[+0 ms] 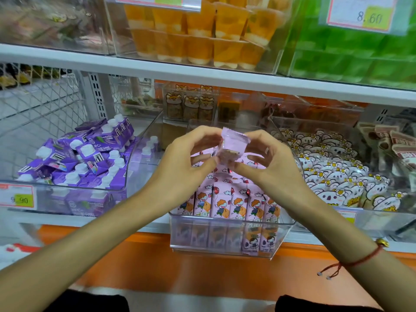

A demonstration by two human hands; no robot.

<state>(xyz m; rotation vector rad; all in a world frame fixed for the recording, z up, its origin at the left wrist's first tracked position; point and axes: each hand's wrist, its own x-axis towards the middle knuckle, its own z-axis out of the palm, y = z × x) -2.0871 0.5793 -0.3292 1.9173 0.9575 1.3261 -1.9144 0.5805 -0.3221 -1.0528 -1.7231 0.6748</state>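
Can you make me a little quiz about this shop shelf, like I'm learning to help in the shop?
1. Pick one. What do the left hand and the right hand hold between them? A a banana; B a small pink packet; C a toy car.
2. True or false: the purple cartons lie to the left of the clear bin that holds rows of pink cartoon packets.
3. Fill the gap: the price tag at the top right reads ___.
Key: 1 B. 2 true. 3 8.60.
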